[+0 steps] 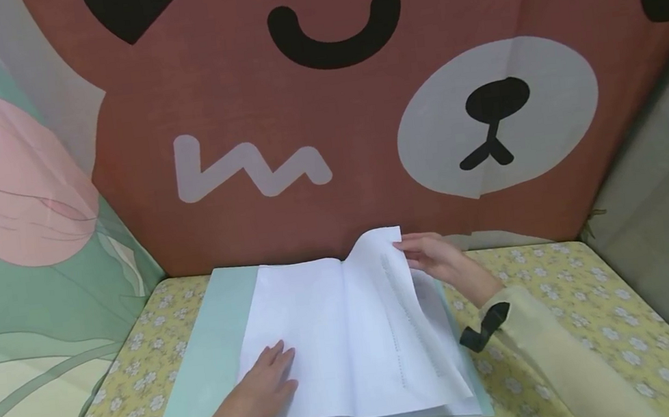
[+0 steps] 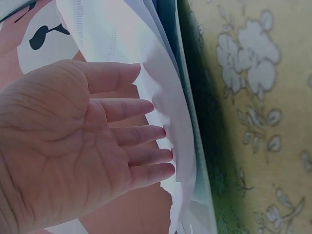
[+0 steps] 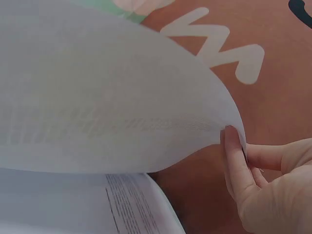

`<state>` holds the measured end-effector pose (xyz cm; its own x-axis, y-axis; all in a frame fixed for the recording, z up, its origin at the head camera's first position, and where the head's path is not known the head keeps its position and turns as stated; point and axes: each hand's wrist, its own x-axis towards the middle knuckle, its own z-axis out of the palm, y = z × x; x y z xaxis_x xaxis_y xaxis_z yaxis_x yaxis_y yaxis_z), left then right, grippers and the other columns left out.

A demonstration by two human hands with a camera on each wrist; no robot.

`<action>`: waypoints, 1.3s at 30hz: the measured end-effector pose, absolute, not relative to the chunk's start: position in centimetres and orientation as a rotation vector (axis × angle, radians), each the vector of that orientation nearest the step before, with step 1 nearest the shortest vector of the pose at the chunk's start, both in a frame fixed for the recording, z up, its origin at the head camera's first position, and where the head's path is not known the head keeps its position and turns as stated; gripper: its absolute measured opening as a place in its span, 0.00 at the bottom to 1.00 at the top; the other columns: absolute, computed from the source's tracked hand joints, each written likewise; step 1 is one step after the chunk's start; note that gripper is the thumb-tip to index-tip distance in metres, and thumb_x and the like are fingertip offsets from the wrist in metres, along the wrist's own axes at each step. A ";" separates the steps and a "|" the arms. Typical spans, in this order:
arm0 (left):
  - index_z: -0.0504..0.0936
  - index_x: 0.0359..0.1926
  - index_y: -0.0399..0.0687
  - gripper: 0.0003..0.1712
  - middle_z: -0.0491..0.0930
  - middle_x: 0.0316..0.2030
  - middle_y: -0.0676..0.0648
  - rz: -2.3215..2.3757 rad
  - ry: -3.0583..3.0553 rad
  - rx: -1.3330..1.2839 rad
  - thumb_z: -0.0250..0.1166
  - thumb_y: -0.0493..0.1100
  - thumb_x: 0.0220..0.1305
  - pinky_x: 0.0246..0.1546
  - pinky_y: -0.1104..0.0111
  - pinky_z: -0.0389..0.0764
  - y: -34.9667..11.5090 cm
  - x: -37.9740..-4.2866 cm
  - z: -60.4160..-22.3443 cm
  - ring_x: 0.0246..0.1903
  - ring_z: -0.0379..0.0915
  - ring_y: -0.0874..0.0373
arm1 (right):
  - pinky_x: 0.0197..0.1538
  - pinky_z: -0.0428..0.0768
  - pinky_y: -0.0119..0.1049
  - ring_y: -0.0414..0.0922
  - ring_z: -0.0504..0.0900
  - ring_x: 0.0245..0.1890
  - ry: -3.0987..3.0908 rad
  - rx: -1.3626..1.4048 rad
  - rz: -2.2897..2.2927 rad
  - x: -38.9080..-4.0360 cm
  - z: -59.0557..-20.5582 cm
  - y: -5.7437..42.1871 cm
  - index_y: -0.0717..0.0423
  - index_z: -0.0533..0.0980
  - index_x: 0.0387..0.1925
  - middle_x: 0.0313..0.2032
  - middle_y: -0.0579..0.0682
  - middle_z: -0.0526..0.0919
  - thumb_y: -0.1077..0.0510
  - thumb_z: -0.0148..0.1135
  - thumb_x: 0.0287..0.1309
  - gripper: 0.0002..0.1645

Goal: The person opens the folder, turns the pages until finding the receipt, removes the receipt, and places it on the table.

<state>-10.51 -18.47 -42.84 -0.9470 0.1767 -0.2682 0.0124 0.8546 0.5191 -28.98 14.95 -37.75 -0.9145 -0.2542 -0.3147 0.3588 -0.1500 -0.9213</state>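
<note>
Flowered table (image 1: pixel 556 307) carries open book (image 1: pixel 214 346); right hand (image 1: pixel 441 259) pinches raised page (image 1: pixel 375 321) between fingers; left hand (image 1: pixel 261 392) touches facing page (image 1: pixel 303 315), fingers slightly apart.

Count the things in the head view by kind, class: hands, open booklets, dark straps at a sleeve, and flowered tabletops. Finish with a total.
Hands: 2 (left hand, right hand)
Open booklet: 1
Dark strap: 1
Flowered tabletop: 1
Total: 5
</note>
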 end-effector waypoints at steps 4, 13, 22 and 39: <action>0.69 0.74 0.38 0.30 0.58 0.77 0.35 0.754 2.722 0.138 0.59 0.45 0.77 0.74 0.39 0.55 -18.4 -10.5 -42.7 0.77 0.47 0.33 | 0.52 0.84 0.30 0.42 0.80 0.50 1.709 0.112 -2.123 -28.9 -37.2 14.2 0.72 0.55 0.77 0.69 0.61 0.66 0.67 0.55 0.75 0.36; 0.71 0.72 0.36 0.29 0.62 0.74 0.33 0.794 2.748 0.200 0.59 0.45 0.77 0.74 0.41 0.59 -18.7 -10.6 -42.4 0.75 0.54 0.34 | 0.66 0.77 0.37 0.48 0.74 0.60 1.665 0.135 -2.133 -29.1 -36.3 12.4 0.70 0.54 0.78 0.73 0.61 0.62 0.68 0.56 0.74 0.38; 0.73 0.71 0.36 0.28 0.65 0.73 0.34 0.823 2.742 0.195 0.58 0.46 0.78 0.73 0.42 0.61 -18.8 -10.6 -42.3 0.74 0.58 0.36 | 0.64 0.79 0.39 0.48 0.78 0.55 1.648 0.119 -2.142 -29.1 -35.7 10.3 0.71 0.58 0.76 0.68 0.62 0.69 0.69 0.57 0.73 0.35; 0.81 0.63 0.39 0.28 0.81 0.59 0.40 1.428 2.729 0.119 0.59 0.56 0.78 0.55 0.50 0.84 -17.2 -10.7 -40.6 0.59 0.79 0.42 | 0.68 0.73 0.44 0.55 0.72 0.67 1.543 0.086 -2.188 -28.6 -35.1 6.9 0.72 0.60 0.75 0.71 0.65 0.67 0.73 0.55 0.72 0.33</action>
